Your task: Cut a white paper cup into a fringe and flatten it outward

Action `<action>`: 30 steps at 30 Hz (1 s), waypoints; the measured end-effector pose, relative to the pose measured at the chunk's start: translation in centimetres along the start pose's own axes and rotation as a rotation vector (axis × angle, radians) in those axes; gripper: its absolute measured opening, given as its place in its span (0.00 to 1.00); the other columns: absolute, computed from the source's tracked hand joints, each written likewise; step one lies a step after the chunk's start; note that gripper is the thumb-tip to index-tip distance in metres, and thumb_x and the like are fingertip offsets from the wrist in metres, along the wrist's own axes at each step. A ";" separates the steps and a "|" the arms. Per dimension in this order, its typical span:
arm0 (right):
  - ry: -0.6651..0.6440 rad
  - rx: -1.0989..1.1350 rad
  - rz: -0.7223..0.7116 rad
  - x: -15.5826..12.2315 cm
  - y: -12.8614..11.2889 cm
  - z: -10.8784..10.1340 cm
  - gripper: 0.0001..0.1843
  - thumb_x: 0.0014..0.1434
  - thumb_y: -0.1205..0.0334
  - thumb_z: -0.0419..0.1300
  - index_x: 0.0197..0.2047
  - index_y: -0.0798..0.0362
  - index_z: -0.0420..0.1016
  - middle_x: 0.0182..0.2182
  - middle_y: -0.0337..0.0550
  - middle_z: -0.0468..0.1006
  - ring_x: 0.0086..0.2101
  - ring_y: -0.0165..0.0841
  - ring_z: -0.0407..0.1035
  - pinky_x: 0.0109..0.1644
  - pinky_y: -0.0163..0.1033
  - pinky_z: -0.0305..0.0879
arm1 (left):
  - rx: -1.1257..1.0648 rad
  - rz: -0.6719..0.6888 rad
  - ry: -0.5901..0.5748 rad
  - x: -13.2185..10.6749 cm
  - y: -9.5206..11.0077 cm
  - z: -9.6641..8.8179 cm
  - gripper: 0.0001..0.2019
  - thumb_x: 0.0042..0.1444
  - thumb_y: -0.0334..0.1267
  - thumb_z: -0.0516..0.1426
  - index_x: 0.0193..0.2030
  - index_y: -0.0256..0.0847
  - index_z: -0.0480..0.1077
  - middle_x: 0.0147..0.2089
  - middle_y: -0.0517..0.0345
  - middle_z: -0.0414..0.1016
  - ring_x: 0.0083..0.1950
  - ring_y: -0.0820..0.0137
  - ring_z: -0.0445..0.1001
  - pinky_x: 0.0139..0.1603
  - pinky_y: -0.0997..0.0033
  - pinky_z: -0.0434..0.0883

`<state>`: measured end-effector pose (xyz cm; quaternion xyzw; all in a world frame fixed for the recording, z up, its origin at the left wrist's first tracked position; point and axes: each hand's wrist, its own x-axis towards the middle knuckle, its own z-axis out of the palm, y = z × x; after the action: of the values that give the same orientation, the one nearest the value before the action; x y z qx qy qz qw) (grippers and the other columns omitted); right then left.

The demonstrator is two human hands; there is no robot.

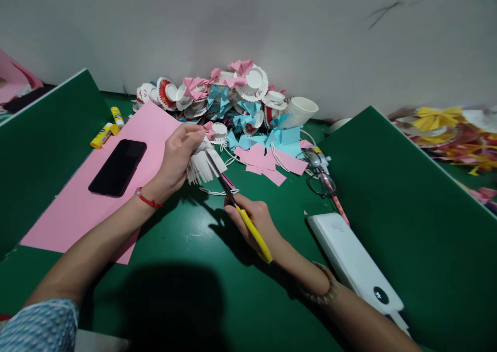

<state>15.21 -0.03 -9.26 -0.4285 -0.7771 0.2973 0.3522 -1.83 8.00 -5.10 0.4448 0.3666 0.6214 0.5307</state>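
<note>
My left hand [180, 155] pinches a white paper cup [204, 165] whose side is cut into thin strips, like a fringe. In my right hand [254, 220] is a pair of scissors with yellow handles [254, 235]. Their dark blades reach up to the cup's wall, at the right of the strips. My fingers cover the top of the cup, and how far the blades stand apart is hard to see. Just behind the cup lies a heap of finished pieces [254, 80], made of fringed white cups with pink and blue paper bows.
Pink sheets [155, 127] lie at left under a black phone [118, 167], beside yellow glue sticks [101, 135]. Stacked paper cups [302, 111], pink scraps [258, 158], glasses [322, 181] and a white power bank [353, 259] are at right. Green partitions [407, 212] flank the table.
</note>
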 end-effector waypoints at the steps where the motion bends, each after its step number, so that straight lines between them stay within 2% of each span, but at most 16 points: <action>1: 0.001 -0.003 -0.001 0.0 0.0 0.0 0.20 0.65 0.49 0.49 0.27 0.53 0.65 0.17 0.33 0.60 0.19 0.25 0.51 0.23 0.31 0.52 | 0.000 0.000 -0.001 0.0 0.0 0.0 0.11 0.45 0.41 0.63 0.30 0.39 0.67 0.26 0.64 0.69 0.25 0.77 0.69 0.27 0.75 0.66; 7: 0.016 -0.014 -0.020 -0.1 0.1 0.1 0.19 0.65 0.49 0.50 0.27 0.53 0.64 0.17 0.33 0.60 0.18 0.25 0.51 0.22 0.31 0.53 | -0.039 -0.008 0.016 -0.1 0.1 0.1 0.11 0.42 0.40 0.64 0.29 0.39 0.68 0.24 0.64 0.70 0.24 0.76 0.69 0.26 0.76 0.67; 19: 0.050 -0.025 -0.059 -0.2 0.3 0.3 0.17 0.65 0.53 0.51 0.27 0.53 0.64 0.16 0.32 0.59 0.17 0.24 0.51 0.21 0.30 0.53 | -0.013 -0.013 0.016 0.0 -0.1 -0.1 0.11 0.44 0.40 0.64 0.29 0.39 0.68 0.24 0.64 0.69 0.24 0.77 0.68 0.27 0.77 0.66; 30: 0.059 -0.024 -0.058 -0.2 0.5 0.5 0.17 0.65 0.53 0.50 0.27 0.53 0.64 0.17 0.31 0.57 0.17 0.24 0.49 0.21 0.30 0.51 | -0.031 -0.021 0.030 0.0 0.0 0.0 0.12 0.40 0.40 0.65 0.29 0.38 0.69 0.23 0.64 0.70 0.23 0.78 0.67 0.26 0.78 0.64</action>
<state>15.12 -0.10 -10.01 -0.4184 -0.7820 0.2650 0.3784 -1.78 8.01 -5.10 0.4233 0.3692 0.6280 0.5386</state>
